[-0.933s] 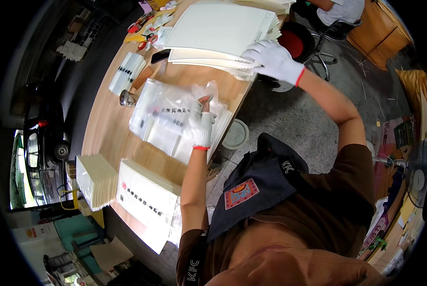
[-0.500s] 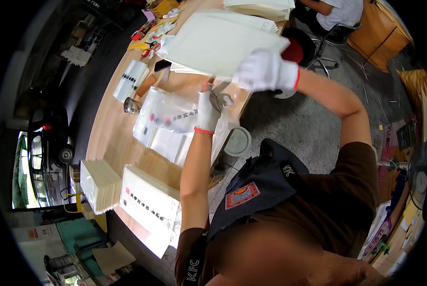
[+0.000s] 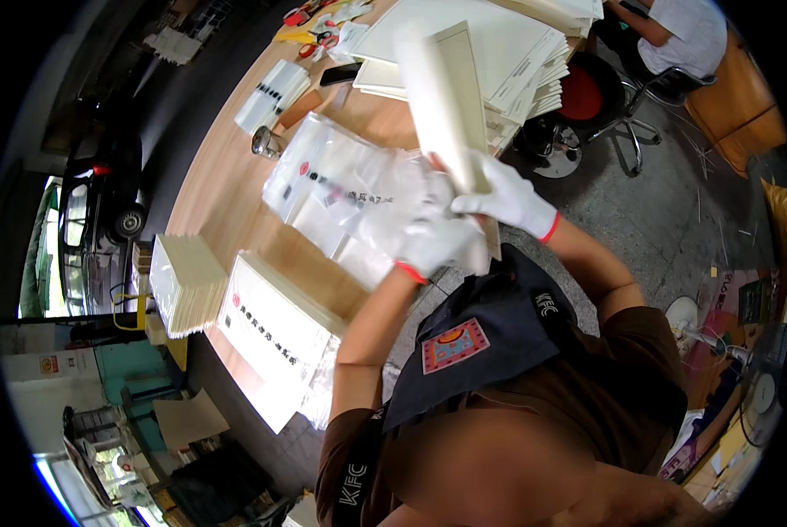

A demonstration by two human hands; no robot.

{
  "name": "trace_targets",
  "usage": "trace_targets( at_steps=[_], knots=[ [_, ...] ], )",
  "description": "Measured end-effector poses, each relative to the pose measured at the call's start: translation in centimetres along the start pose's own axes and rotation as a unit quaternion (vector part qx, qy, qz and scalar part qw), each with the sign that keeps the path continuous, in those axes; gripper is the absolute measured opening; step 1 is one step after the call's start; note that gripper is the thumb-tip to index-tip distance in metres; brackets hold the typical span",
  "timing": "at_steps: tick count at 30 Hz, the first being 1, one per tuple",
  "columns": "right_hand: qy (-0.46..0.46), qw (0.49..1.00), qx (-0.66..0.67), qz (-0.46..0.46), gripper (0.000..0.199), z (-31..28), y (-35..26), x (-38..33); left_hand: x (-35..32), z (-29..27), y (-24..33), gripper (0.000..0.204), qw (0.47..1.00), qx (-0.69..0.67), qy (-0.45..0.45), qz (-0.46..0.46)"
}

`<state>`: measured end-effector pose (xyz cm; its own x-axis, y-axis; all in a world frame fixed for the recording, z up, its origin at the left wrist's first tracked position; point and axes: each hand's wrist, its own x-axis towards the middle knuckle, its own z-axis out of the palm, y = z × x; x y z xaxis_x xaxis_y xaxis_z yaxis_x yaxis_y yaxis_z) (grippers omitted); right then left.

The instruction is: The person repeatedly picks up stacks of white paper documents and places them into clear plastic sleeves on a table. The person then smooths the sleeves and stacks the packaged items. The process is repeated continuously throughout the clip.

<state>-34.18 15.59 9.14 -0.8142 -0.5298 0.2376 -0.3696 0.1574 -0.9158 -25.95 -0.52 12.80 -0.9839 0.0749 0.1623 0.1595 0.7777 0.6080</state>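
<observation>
My right hand (image 3: 509,200), in a white glove with a red cuff, grips the lower end of some cream-white paper sheets (image 3: 446,97). The sheets stand upright and curved, blurred at the top. Beside it my left hand (image 3: 437,241), gloved likewise with bare fingertips showing, is closed at the bunched edge of a clear plastic bag (image 3: 380,215); some of its fingers are smeared by motion. The bag lies over more printed plastic bags (image 3: 319,162) on the table. Beyond the hands rests a fanned stack of large white sheets (image 3: 507,66).
On the wooden table (image 3: 209,206) stand two near-left stacks, one of packed white sheets (image 3: 187,281), one of printed white sheets (image 3: 266,325). Farther off lie a phone (image 3: 341,74), a metal cup (image 3: 267,142) and scissors (image 3: 326,39). A seated person (image 3: 679,35) is at the far right.
My right hand has lifted sheets off the far stack and brought them nearer, beside my left hand. The sheets have turned from flat to upright. My left hand has moved nearer to me.
</observation>
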Motion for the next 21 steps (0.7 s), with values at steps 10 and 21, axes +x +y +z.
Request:
trace_targets(
  at_steps=[10, 21],
  knots=[
    [-0.129, 0.915, -0.368, -0.105, 0.035, -5.7, -5.8, -2.5, -0.3, -9.9, -8.1, 0.056, 0.795, -0.579, 0.107, -0.146],
    [-0.343, 0.923, 0.129, 0.121, 0.029, 0.9, 3.7, 3.5, -10.7, 3.4, -3.4, 0.034, 0.976, -0.064, 0.160, 0.131]
  ],
)
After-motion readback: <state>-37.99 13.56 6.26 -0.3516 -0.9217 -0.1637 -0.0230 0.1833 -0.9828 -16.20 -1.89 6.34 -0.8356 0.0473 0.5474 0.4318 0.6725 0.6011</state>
